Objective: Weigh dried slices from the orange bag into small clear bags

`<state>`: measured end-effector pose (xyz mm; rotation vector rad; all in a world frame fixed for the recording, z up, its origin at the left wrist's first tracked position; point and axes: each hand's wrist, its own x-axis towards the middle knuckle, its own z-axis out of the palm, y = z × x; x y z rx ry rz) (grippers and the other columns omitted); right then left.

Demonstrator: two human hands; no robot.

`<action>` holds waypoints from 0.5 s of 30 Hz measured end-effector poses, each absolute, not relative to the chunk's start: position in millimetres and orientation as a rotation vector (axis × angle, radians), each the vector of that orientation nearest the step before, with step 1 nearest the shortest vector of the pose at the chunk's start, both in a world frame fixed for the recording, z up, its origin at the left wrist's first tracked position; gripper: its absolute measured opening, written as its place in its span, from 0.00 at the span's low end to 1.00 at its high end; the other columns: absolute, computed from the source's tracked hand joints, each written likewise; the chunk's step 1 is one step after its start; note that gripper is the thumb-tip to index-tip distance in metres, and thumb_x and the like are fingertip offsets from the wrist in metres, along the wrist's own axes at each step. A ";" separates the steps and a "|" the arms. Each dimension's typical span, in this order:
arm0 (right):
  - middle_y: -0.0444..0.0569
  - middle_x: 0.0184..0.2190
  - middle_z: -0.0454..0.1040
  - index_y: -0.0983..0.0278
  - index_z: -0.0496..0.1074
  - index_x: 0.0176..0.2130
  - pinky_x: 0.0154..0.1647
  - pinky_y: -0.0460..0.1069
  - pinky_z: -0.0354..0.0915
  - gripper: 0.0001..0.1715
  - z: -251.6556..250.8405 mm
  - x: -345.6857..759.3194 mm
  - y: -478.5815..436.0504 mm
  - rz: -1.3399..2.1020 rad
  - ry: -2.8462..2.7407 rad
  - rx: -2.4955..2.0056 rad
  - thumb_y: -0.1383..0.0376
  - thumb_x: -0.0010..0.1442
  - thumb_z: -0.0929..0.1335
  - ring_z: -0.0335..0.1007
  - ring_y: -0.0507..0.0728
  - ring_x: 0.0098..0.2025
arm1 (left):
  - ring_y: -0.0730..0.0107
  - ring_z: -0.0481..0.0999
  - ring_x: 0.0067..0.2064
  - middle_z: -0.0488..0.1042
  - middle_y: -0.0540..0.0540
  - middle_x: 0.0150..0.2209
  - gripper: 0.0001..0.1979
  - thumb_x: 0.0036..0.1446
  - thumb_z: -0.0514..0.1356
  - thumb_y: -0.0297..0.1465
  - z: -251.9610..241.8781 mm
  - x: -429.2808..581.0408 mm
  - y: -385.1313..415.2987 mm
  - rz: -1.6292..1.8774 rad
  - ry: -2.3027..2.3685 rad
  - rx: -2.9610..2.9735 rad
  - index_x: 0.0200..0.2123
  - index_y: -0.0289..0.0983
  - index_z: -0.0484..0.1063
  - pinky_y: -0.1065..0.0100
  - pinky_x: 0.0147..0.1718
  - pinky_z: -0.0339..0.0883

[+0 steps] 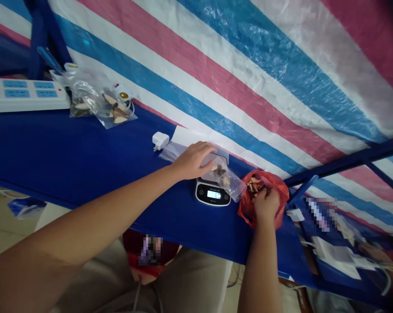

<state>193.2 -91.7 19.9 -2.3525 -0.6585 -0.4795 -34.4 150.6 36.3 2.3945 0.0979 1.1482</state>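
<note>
A clear plastic bag [234,188] with a few dark and pale dried pieces lies across a small digital scale [212,199], whose display is lit. My left hand [195,160] is over the bag and the scale's platform, thumb and fingers apart with a gap between them. To the right stands a red plastic bag [281,184] with its mouth spread, holding dried slices [254,184]. My right hand [266,203] reaches into it, fingers curled among the slices; the fingertips are partly hidden.
A white plug adapter [160,141] and white paper [183,135] lie behind the scale. Farther left are bagged dried pieces [116,111] and a power strip [27,95]. Striped sheeting [196,61] backs the blue table. Another person's hand [375,252] is at far right.
</note>
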 end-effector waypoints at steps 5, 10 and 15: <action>0.57 0.38 0.80 0.65 0.77 0.47 0.43 0.55 0.70 0.22 15.2 185.1 -103.2 -0.447 -0.617 -2.265 0.63 0.60 0.60 0.76 0.62 0.39 | 0.56 0.73 0.54 0.75 0.40 0.51 0.12 0.65 0.56 0.34 35.3 -34.5 150.4 1.187 0.118 2.413 0.50 0.41 0.66 0.51 0.53 0.69; 0.54 0.36 0.79 0.65 0.76 0.44 0.40 0.53 0.70 0.20 16.9 180.8 -100.8 -0.443 -0.601 -2.185 0.62 0.59 0.61 0.76 0.61 0.37 | 0.56 0.73 0.53 0.75 0.40 0.50 0.11 0.64 0.56 0.33 34.4 -35.6 151.4 1.185 0.127 2.418 0.50 0.41 0.66 0.51 0.52 0.69; 0.54 0.32 0.77 0.65 0.73 0.41 0.36 0.52 0.69 0.16 19.2 178.5 -95.7 -0.401 -0.624 -2.139 0.61 0.60 0.61 0.74 0.60 0.33 | 0.57 0.73 0.52 0.75 0.42 0.48 0.10 0.64 0.56 0.33 33.6 -35.5 151.9 1.192 0.125 2.412 0.48 0.41 0.67 0.52 0.52 0.69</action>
